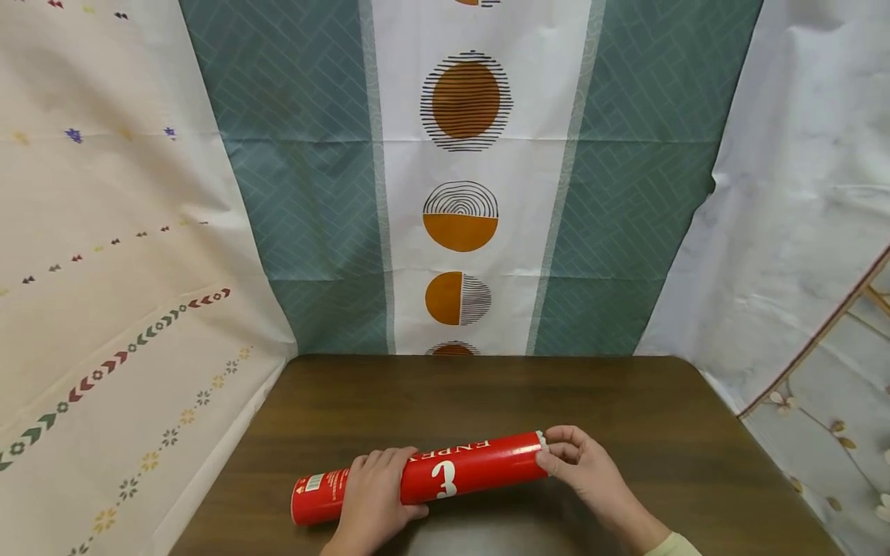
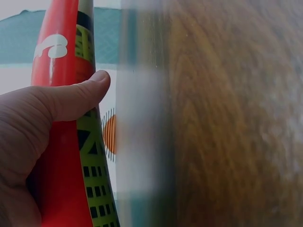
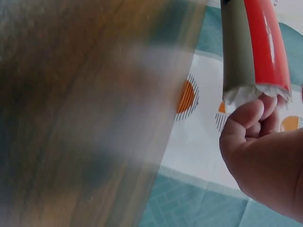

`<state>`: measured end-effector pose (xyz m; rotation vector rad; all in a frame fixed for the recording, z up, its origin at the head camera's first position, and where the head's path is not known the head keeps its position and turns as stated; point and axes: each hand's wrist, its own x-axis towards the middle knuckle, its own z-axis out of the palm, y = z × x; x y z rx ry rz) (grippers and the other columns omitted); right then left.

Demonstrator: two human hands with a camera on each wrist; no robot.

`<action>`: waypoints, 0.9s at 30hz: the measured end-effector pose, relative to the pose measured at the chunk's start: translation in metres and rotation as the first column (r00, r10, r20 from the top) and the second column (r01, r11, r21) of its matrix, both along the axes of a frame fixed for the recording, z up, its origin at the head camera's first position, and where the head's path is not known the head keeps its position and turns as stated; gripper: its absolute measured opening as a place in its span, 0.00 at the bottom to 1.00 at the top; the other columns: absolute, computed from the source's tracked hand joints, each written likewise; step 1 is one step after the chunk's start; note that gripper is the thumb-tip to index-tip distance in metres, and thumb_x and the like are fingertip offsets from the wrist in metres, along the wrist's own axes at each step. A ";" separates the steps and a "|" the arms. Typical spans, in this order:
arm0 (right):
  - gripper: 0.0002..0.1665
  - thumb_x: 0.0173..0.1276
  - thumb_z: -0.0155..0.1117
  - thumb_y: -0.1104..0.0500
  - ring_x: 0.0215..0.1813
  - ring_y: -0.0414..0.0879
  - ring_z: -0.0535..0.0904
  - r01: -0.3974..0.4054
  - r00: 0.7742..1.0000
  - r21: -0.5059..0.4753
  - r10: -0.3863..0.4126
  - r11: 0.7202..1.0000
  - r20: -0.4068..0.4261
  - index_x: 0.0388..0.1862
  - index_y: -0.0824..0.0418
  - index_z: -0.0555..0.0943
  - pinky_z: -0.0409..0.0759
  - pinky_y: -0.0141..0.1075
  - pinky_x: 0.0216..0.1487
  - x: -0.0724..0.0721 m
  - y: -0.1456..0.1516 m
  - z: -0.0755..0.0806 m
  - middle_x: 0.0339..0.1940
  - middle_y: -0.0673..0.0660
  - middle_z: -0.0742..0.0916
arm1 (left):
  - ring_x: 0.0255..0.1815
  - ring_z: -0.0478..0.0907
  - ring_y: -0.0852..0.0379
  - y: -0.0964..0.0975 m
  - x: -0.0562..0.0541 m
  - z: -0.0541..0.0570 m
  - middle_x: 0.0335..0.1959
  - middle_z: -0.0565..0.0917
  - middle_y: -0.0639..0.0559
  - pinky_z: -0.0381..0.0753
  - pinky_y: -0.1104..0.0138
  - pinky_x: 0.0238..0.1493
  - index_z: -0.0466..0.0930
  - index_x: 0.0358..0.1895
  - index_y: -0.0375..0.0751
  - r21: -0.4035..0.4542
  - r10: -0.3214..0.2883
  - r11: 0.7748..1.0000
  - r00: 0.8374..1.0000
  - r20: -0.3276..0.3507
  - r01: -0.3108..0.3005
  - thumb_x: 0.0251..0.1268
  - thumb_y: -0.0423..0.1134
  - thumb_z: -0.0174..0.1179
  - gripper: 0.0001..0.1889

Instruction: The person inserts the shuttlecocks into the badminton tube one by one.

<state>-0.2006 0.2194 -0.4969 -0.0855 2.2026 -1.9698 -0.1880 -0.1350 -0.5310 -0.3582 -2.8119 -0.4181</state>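
A long red shuttlecock tube [image 1: 480, 467] with white lettering is held above the brown table, its right end slightly raised. My left hand [image 1: 375, 494] grips it around the left half, with the thumb [image 2: 80, 97] across its side in the left wrist view. A green and black printed strip shows on that side. White feather edges of a shuttlecock [image 3: 241, 97] stick out of the right end. At that end, my right hand [image 1: 591, 471] pinches the feather edges between thumb and curled fingers. The rest of the shuttlecock is hidden inside the tube.
A dark brown wooden table [image 1: 334, 401] lies under the hands, with a bright reflection near its front. Behind it hangs a green and white cloth [image 1: 306, 232] with orange circles. Patterned pale cloths [image 1: 104, 309] hang at both sides.
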 end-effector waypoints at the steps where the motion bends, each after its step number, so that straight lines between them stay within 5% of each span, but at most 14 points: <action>1: 0.35 0.74 0.74 0.57 0.48 0.46 0.86 -0.003 1.000 0.011 0.003 1.000 -0.009 0.69 0.69 0.68 0.87 0.36 0.51 0.001 -0.001 -0.001 0.49 0.60 0.92 | 0.52 0.83 0.50 0.000 0.000 0.000 0.53 0.89 0.54 0.80 0.45 0.55 0.82 0.61 0.52 -0.001 -0.006 1.000 1.000 0.000 0.006 0.30 0.59 0.90 0.46; 6: 0.42 0.72 0.75 0.57 0.49 0.49 0.87 -0.012 1.000 0.014 0.012 1.000 -0.008 0.75 0.70 0.64 0.87 0.33 0.51 0.003 -0.005 -0.004 0.48 0.62 0.92 | 0.52 0.83 0.50 0.003 -0.002 0.000 0.53 0.89 0.53 0.80 0.46 0.55 0.82 0.62 0.51 -0.016 -0.026 1.000 1.000 0.010 0.026 0.30 0.60 0.90 0.47; 12: 0.47 0.78 0.69 0.55 0.56 0.51 0.90 -0.072 0.997 0.019 0.072 0.997 -0.012 0.84 0.70 0.56 0.87 0.36 0.58 -0.002 -0.004 -0.006 0.62 0.69 0.89 | 0.52 0.83 0.49 0.006 -0.012 0.007 0.53 0.90 0.51 0.80 0.45 0.55 0.82 0.61 0.50 -0.064 -0.038 0.997 0.999 -0.002 0.038 0.29 0.60 0.90 0.48; 19: 0.43 0.77 0.71 0.53 0.61 0.46 0.84 0.134 0.988 0.141 -0.122 0.981 -0.093 0.82 0.61 0.62 0.82 0.28 0.56 -0.017 0.007 -0.002 0.67 0.63 0.87 | 0.51 0.82 0.45 0.007 -0.049 0.014 0.52 0.89 0.47 0.80 0.42 0.53 0.81 0.62 0.46 -0.031 0.080 0.997 0.993 0.085 -0.077 0.31 0.59 0.89 0.48; 27: 0.41 0.80 0.67 0.50 0.59 0.47 0.85 0.105 0.994 0.213 -0.097 0.971 -0.046 0.82 0.64 0.62 0.86 0.43 0.54 -0.018 0.033 -0.007 0.70 0.66 0.84 | 0.45 0.80 0.42 0.000 -0.094 0.007 0.46 0.87 0.41 0.80 0.41 0.52 0.79 0.56 0.38 -0.012 0.231 0.973 0.965 0.126 -0.231 0.36 0.59 0.88 0.44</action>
